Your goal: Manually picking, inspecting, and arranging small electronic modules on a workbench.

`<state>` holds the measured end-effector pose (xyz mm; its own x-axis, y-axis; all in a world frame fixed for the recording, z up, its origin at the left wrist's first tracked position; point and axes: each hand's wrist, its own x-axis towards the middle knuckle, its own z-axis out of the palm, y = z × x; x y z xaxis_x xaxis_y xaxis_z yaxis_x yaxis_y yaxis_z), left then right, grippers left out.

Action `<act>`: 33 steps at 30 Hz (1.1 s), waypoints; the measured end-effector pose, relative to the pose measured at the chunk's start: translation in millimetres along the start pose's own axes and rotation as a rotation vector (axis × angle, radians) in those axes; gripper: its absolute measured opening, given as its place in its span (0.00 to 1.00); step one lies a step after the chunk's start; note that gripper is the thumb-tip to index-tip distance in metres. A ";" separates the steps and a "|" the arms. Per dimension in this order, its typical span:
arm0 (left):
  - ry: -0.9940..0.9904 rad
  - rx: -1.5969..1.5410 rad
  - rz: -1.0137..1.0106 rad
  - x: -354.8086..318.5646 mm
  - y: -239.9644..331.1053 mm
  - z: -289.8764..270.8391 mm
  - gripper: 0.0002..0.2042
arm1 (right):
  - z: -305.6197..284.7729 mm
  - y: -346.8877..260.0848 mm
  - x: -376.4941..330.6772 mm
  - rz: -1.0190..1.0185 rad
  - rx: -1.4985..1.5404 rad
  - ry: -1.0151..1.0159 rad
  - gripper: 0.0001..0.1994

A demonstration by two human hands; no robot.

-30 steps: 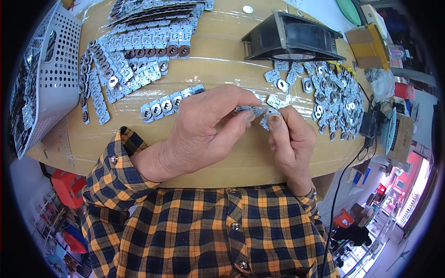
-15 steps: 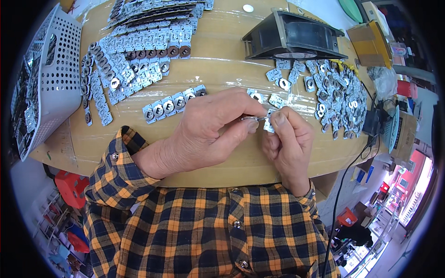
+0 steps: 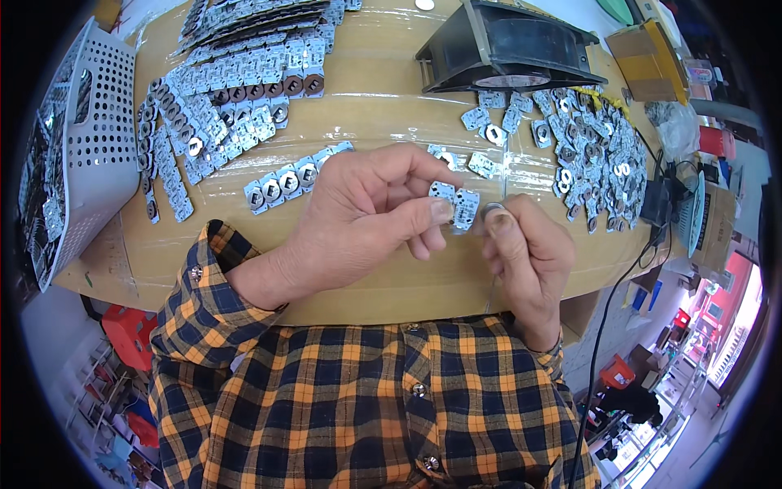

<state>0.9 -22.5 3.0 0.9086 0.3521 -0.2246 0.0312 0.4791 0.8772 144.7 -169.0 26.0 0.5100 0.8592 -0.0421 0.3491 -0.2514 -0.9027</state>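
Observation:
My left hand [image 3: 352,213] pinches a pair of small pale circuit boards [image 3: 465,210] between thumb and forefinger, their component sides facing up. Just right of them, my right hand [image 3: 533,254] is closed, thumb pressed over the curled fingers. A small grey edge shows at its thumb tip, too little to name; a thin line hangs below that hand. Partly behind my left hand lies a joined row of boards with round metal battery holders [image 3: 287,181]. Beyond the fingers rest a loose board [image 3: 482,165] and another with a ring-shaped part [image 3: 445,159].
Many joined board strips [image 3: 252,73] are stacked at the far left, beside a grey perforated basket [image 3: 102,122]. A black fan [image 3: 509,49] stands at the back. Loose boards [image 3: 599,163] are heaped on the right, near a black cable [image 3: 607,326] running over the table edge.
My right hand has drawn back slightly right from the board it pinched. The boards now sit turned flat in my left hand. The view has shifted a little.

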 end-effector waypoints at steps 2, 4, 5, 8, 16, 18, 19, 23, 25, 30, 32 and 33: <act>0.035 0.014 0.028 -0.9 -0.2 -0.6 0.10 | 1.7 6.3 4.3 -0.039 -0.018 -0.026 0.13; 0.053 0.040 0.044 0.0 -0.6 -2.0 0.10 | 0.4 18.0 10.7 -0.335 -0.444 0.128 0.13; 0.069 0.067 0.059 0.5 -0.9 -2.5 0.10 | -1.8 14.5 7.9 -0.335 -0.445 0.126 0.13; 0.061 -0.018 0.063 0.9 -3.9 -1.8 0.10 | -3.4 2.1 1.3 0.029 -0.018 -0.011 0.13; 0.016 -0.027 0.010 0.4 3.5 -1.9 0.07 | -1.8 -2.6 0.2 -0.011 0.158 -0.131 0.15; 0.000 -0.025 0.016 -0.3 4.7 -2.0 0.07 | -6.5 -2.4 -1.6 -0.005 0.152 -0.110 0.16; -0.005 -0.026 0.017 -0.7 5.5 -1.7 0.08 | -8.0 -2.6 -2.5 0.000 0.147 -0.086 0.16; -0.034 0.024 0.007 -1.0 4.6 -1.6 0.08 | -6.2 1.1 4.7 -0.110 0.074 -0.161 0.09; -0.015 0.010 -0.001 -1.6 2.2 -0.7 0.08 | -3.8 -0.1 4.7 -0.145 -0.011 -0.158 0.08; -0.017 -0.027 -0.035 -1.1 2.2 -0.3 0.08 | 0.5 1.7 -2.0 0.024 0.206 -0.171 0.10; -0.070 -0.169 -0.047 -1.4 4.2 0.3 0.08 | 3.1 1.4 -3.2 0.239 0.464 -0.225 0.12; -0.075 -0.169 -0.046 -0.4 3.9 -0.2 0.08 | 7.9 1.0 -1.5 0.355 0.811 -0.245 0.13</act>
<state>0.6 -20.6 6.4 0.9364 0.2690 -0.2256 0.0091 0.6238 0.7815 138.1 -167.0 21.8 0.2690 0.8848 -0.3805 -0.5016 -0.2085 -0.8396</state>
